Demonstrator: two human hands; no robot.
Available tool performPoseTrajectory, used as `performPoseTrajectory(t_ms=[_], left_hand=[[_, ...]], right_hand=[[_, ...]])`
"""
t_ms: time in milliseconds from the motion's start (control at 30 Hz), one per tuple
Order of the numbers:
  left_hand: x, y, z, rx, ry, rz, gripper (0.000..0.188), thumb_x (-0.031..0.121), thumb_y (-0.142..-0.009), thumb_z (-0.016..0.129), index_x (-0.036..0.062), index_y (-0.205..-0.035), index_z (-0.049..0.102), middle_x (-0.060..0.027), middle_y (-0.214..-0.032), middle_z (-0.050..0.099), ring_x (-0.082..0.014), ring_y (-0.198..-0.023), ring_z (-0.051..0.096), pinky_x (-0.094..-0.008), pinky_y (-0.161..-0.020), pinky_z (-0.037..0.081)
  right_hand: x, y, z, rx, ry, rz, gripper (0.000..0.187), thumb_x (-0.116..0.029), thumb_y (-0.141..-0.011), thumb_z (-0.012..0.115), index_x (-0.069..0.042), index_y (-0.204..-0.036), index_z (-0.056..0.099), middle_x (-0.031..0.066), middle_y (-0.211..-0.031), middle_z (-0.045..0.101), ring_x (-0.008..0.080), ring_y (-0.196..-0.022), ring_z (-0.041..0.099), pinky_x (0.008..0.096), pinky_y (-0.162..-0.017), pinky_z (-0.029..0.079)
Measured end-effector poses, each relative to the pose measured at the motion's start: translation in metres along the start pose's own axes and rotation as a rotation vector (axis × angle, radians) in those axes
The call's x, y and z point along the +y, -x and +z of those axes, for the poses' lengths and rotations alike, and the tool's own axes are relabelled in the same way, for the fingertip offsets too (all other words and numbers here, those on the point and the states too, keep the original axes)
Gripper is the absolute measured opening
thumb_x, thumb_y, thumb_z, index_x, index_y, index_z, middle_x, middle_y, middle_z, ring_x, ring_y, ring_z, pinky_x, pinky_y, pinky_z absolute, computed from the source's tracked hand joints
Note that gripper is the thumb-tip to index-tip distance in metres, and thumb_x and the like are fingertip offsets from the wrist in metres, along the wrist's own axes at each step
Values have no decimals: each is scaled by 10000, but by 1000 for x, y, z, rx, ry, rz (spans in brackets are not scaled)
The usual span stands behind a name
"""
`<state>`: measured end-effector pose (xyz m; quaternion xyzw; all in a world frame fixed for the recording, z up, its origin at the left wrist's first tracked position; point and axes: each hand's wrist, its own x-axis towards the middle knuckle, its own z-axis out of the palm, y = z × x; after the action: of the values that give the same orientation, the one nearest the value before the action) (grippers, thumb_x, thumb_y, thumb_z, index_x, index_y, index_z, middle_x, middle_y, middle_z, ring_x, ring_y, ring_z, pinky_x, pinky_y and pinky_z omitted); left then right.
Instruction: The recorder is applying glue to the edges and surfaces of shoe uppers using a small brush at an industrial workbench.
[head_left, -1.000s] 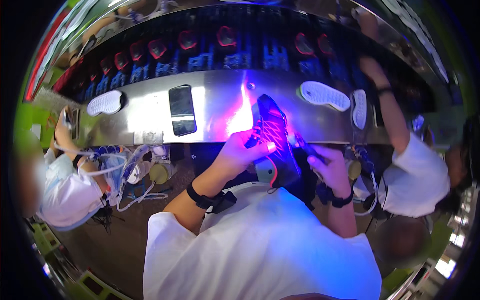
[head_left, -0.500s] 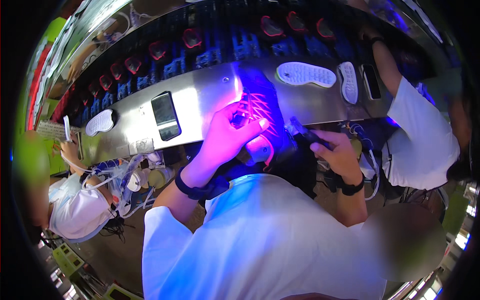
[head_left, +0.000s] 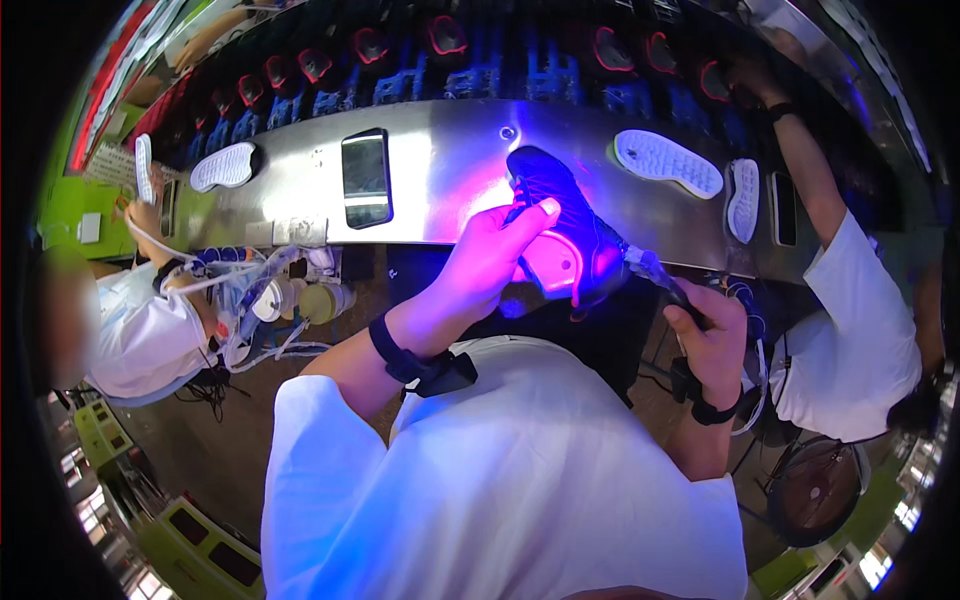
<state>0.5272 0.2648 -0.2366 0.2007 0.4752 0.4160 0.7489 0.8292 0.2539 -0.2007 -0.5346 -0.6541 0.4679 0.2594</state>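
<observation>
The left hand [head_left: 478,258] grips a dark shoe [head_left: 598,250] between thumb and fingers; the right hand's [head_left: 714,332] fingers are curled closed around a brush [head_left: 652,268].

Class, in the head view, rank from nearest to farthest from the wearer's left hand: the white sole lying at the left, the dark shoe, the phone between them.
1. Dark shoe: in the left hand.
2. Phone: left of the shoe, on the bench.
3. White sole: farther left on the bench.
</observation>
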Motion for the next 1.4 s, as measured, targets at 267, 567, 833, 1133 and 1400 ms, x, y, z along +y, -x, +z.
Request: performPoseTrajectory(t_ms=[267, 567, 833, 1133, 1400], left_hand=[[-8, 13, -18, 2, 404, -223, 509, 449, -1043, 514, 107, -1415, 456, -139, -1300, 615, -241, -1098, 681, -413, -918, 580], [-1, 29, -29, 132, 428, -233, 557, 523, -999, 572, 84, -1333, 497, -137, -1177, 633, -280, -1044, 677, -445, -912, 578], [-16, 23, -51, -67, 696, -443, 576, 522, -988, 581, 82, -1353, 509, -151, -1140, 653, -299, -918, 714, -378, -799, 659], [-10, 17, -21, -316, 1077, -711, 496, 430, -1050, 482, 18, -1321, 534, -208, -1036, 698, -300, -813, 749, -333, -701, 674], [-9, 17, 6, -390, 1178, -833, 601, 494, -1017, 515, -6, -1350, 493, -244, -1041, 684, -304, -821, 734, -309, -686, 662]], right_hand=[[-45, -32, 10, -79, 145, -62, 333, -61, -852, 749, -20, -1181, 721, 139, -953, 743, 198, -848, 703, 282, -797, 517], [-68, -59, 32, -94, 185, -48, 329, -63, -826, 792, 0, -1144, 732, 139, -898, 738, 190, -773, 696, 284, -733, 525], [-60, -64, 30, -94, 307, -222, 324, -71, -810, 810, -7, -1121, 743, 117, -805, 701, 188, -690, 660, 294, -636, 492], [-28, -63, 27, -9, 183, -307, 359, -12, -811, 777, -45, -1167, 736, 87, -810, 680, 166, -664, 622, 282, -634, 484], [37, -39, 31, 36, 18, -298, 306, -50, -805, 783, -18, -1107, 740, 106, -890, 725, 213, -803, 696, 313, -762, 525]])
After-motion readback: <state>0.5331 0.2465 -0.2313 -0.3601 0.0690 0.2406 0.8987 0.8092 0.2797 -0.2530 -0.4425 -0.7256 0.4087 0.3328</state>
